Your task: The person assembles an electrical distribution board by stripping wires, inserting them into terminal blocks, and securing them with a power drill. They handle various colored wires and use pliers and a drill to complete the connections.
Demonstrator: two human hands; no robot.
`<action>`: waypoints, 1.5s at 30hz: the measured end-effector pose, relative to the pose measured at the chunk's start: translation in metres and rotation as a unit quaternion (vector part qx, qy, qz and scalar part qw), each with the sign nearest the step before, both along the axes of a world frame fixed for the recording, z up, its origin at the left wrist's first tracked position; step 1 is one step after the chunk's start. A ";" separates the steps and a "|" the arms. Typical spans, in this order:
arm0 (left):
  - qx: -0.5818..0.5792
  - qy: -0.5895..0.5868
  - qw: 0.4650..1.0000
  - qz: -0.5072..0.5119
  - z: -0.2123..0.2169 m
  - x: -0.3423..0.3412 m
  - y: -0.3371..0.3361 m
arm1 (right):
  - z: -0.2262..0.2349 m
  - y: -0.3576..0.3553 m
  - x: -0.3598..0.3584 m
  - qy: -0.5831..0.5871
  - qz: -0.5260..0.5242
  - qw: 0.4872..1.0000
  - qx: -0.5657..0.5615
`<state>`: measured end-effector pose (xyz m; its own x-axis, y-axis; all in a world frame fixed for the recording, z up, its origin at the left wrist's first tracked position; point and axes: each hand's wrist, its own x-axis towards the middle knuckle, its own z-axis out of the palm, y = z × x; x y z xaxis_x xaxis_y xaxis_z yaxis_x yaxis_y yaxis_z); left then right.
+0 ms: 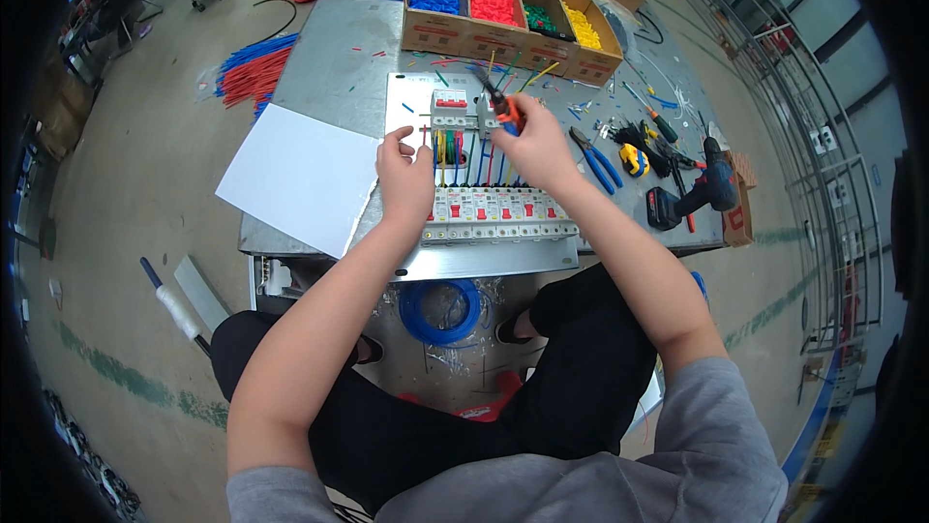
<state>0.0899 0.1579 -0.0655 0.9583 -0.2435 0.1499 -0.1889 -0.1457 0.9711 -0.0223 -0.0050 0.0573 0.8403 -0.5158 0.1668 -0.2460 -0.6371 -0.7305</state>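
A metal mounting plate [399, 97] lies before me, carrying a row of white circuit breakers with red switches [481, 206] and a larger breaker [450, 107] near its top. Blue, yellow, green and red wires [452, 148] run between them. My left hand [404, 179] rests over the plate's left side, fingers curled beside a thin red wire; what they pinch, if anything, is too small to make out. My right hand [538, 144] grips orange-handled pliers [504, 109], their dark jaws pointing up and away above the top breakers. The palm covers part of a second upper breaker.
Beyond the plate stands a cardboard box [450, 39] divided into blue, red, green and yellow small parts. Blue-handled pliers [597, 161], a tape measure [634, 160], a screwdriver [663, 126] and a cordless drill [692, 196] lie right. White board [300, 179] overhangs left; a blue coil [410, 313] lies below.
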 end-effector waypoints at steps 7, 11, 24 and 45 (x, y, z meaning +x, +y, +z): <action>-0.081 0.211 0.968 -0.113 0.022 0.001 -0.003 | -0.003 0.025 -0.012 0.194 0.073 0.963 -0.174; -0.103 0.265 0.950 -0.131 0.030 0.001 0.001 | -0.007 0.027 -0.011 0.225 0.053 0.950 -0.209; -0.160 0.285 0.919 -0.220 0.022 0.009 0.017 | -0.012 0.040 -0.003 0.210 0.061 0.948 -0.230; -0.165 0.325 0.907 -0.208 0.030 0.010 0.020 | -0.013 0.037 0.004 0.209 0.097 0.942 -0.246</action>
